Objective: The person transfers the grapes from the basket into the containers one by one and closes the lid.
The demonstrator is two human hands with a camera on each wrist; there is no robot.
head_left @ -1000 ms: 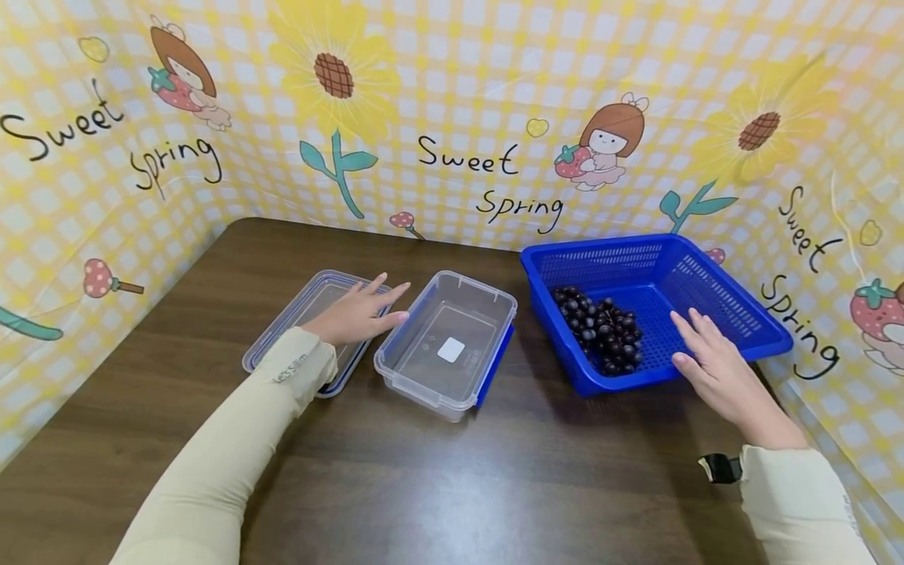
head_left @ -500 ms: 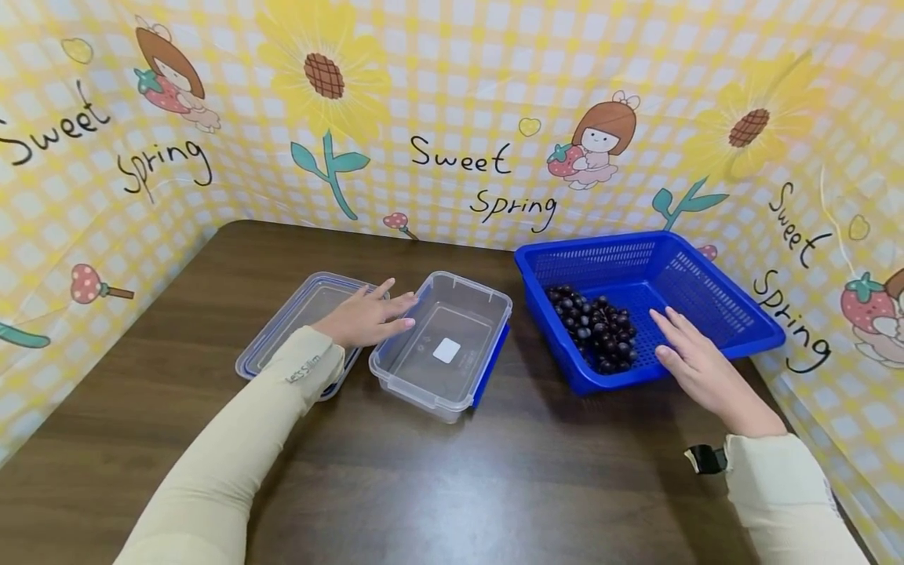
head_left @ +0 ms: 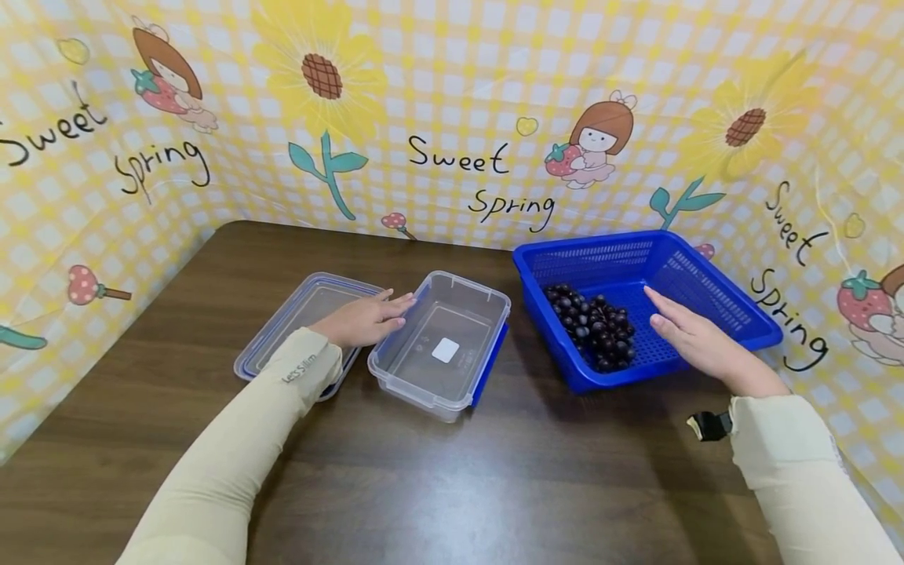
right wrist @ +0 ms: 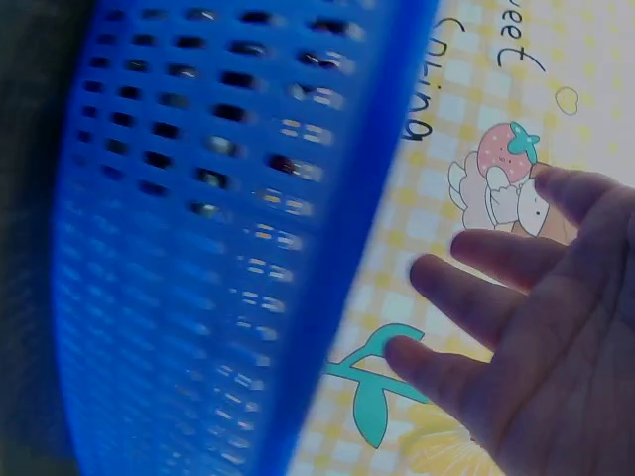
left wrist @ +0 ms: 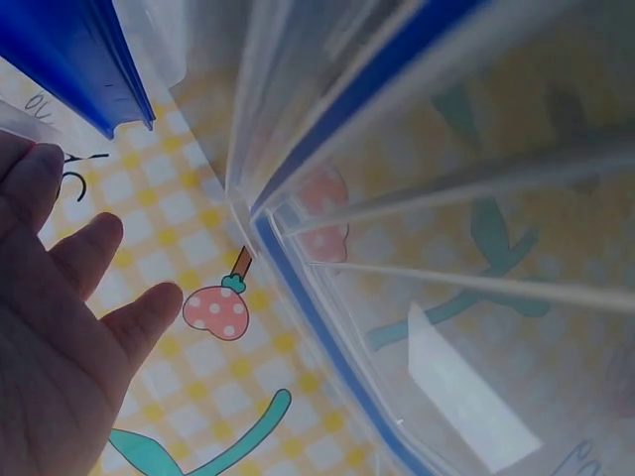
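My left hand [head_left: 362, 320] reaches over the clear lid [head_left: 286, 329], its fingertips at the left rim of a clear plastic container [head_left: 431, 369]. Whether they touch that rim I cannot tell. In the left wrist view, the left hand's [left wrist: 69, 327] fingers are spread and hold nothing, beside the container's wall [left wrist: 327, 327]. My right hand [head_left: 695, 339] is over the near right side of a blue basket [head_left: 749, 326], fingers straight. A bunch of dark grapes [head_left: 596, 329] lies in the basket's left part. The right wrist view has the right hand [right wrist: 536, 317] holding nothing, near the basket's slotted side [right wrist: 189, 268].
Everything stands on a dark wooden table [head_left: 395, 486]. A patterned yellow-check cloth [head_left: 452, 102] rises behind and at both sides. A blue flap [head_left: 490, 365] hangs on the container's right side, and a black strap [head_left: 712, 426] is at the right wrist.
My right hand has shifted left and slightly up, further over the basket, and turned more edge-on. The left hand has moved slightly right toward the container's rim. The head view has shifted slightly.
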